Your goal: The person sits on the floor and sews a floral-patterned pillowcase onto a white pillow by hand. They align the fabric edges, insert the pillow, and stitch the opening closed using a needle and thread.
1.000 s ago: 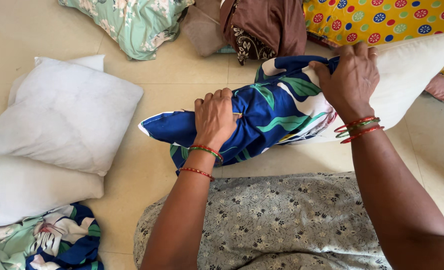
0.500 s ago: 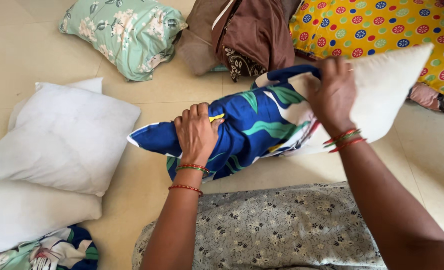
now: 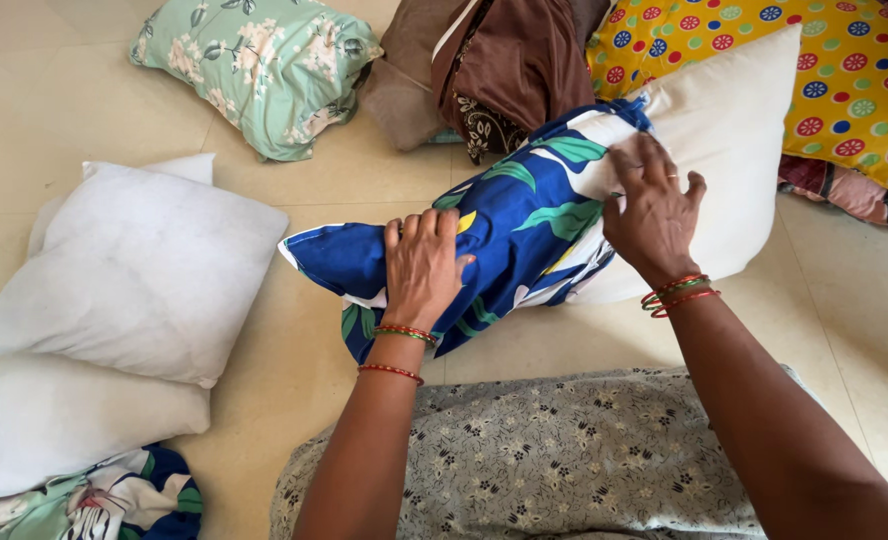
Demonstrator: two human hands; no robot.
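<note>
A white pillow (image 3: 734, 130) lies tilted on the tiled floor in front of me, its lower half inside a blue cover with green leaves (image 3: 514, 225). My left hand (image 3: 422, 265) grips the bunched cover near its closed end. My right hand (image 3: 652, 212) rests at the cover's open edge on the pillow, fingers pressed on the cloth there. Both wrists carry red and green bangles. My lap in grey flowered cloth (image 3: 564, 460) is just below.
Two bare white pillows (image 3: 134, 270) are stacked at the left, with a crumpled blue and green cover (image 3: 104, 500) beside them. A mint flowered pillow (image 3: 264, 60), brown cloth (image 3: 514, 60) and a yellow dotted cushion (image 3: 854, 70) lie at the back.
The pillow has tilted, its bare end lifted further back. My right hand slid down from the top edge onto the cover's opening. My left hand keeps its grip.
</note>
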